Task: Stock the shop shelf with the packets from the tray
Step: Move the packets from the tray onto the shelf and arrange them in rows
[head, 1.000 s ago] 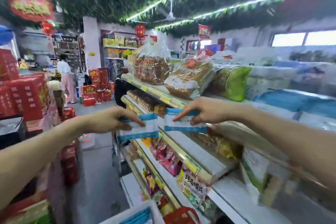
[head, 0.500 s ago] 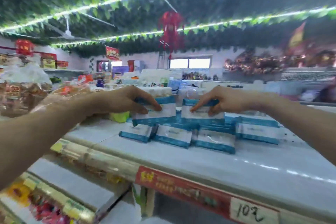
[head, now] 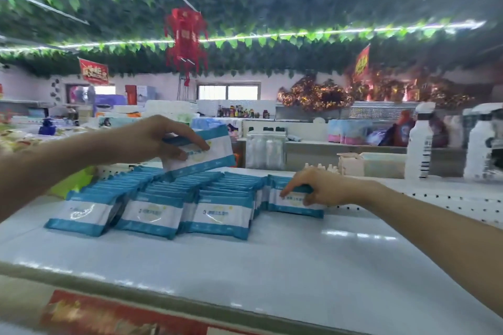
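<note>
- Head view: my right hand has dropped from chest height to the shelf, and the packet it carries now stands on the white surface at the right end of the rows.
- Its fingers are curled over that packet's top edge, not yet let go, so this one is as good as stocked.
- My left hand hangs above the rows, thumb and fingers pinched on a second packet, tilted, clear of the others.
- That means one placing is left from this pair, and I reckon it goes onto a row below.
- The tray is out of sight now, so I cannot say how many remain.
- The rows of packets lean back against each other like shingles, three files side by side, touching.
- Each is a flat, soft pouch, glossy film with teal bands top and bottom and a white middle.
- The shelf is smooth and shiny, with a perforated strip at the back, and a red price strip runs along its front edge, blurred.
</note>
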### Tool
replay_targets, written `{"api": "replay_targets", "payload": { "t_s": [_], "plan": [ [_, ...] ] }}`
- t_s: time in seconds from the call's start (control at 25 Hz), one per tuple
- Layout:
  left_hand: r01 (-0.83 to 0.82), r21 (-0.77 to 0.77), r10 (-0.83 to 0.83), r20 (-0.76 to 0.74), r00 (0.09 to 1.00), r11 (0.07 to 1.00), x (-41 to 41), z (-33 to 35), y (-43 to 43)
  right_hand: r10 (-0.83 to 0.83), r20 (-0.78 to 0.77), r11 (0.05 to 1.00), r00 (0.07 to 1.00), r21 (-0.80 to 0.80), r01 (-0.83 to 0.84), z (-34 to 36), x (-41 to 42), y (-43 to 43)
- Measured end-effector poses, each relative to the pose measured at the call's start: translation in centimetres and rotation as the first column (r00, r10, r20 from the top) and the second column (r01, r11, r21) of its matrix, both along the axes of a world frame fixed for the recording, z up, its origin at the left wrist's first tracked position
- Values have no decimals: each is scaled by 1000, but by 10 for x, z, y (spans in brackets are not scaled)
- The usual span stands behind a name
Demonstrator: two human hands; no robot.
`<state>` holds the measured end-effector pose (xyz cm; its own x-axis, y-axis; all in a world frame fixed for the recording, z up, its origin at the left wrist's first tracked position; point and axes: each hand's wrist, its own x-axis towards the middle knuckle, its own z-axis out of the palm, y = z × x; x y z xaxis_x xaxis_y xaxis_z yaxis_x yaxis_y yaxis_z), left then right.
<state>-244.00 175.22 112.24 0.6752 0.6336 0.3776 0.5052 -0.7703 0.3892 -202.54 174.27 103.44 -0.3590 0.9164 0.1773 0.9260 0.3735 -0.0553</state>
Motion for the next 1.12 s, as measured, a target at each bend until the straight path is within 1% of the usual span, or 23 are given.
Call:
{"api": "replay_targets", "payload": {
  "t_s": [0.08, 0.2, 0.32, 0.44, 0.52, 0.64, 0.72, 0.84, 0.92, 1.04, 1.12],
  "plan": [
    [0, 17, 0, 5, 1000, 1000, 5, -2, -3, 34, 65, 998, 997, 51, -37, -3, -2, 13],
    [12, 25, -12, 16, 1000, 1000, 15, -12, -6, 103, 205, 980, 973, 148, -134, -7, -4, 26],
    [58, -25, -58, 19, 998, 998, 36, -24, -2, 85, 230, 976, 970, 179, -128, -10, 5, 29],
    [109, -44, -109, 6, 994, 993, 75, -30, 12, 60, 175, 975, 983, 202, -95, -6, 18, 18],
    [141, -19, -141, -20, 990, 990, 106, -33, 24, 24, 91, 962, 996, 270, -48, 1, 32, 6],
    [179, 12, -178, -73, 981, 984, 148, -43, 42, -47, 38, 927, 998, 373, 30, 10, 57, -17],
    [222, -26, -223, -132, 966, 975, 171, -55, 54, -91, 2, 900, 996, 429, 81, 13, 71, -34],
    [272, -42, -273, -281, 920, 961, 193, -76, 67, -115, -23, 873, 993, 474, 112, 14, 84, -56],
    [290, 6, -270, -343, 899, 957, 200, -85, 75, -122, -21, 875, 992, 470, 117, 14, 88, -67],
    [269, 133, -204, -370, 906, 954, 207, -90, 84, -145, -37, 870, 989, 472, 145, 16, 85, -79],
    [258, 152, -184, -383, 905, 954, 211, -90, 84, -155, -41, 870, 987, 467, 156, 17, 74, -83]
  ]
}}
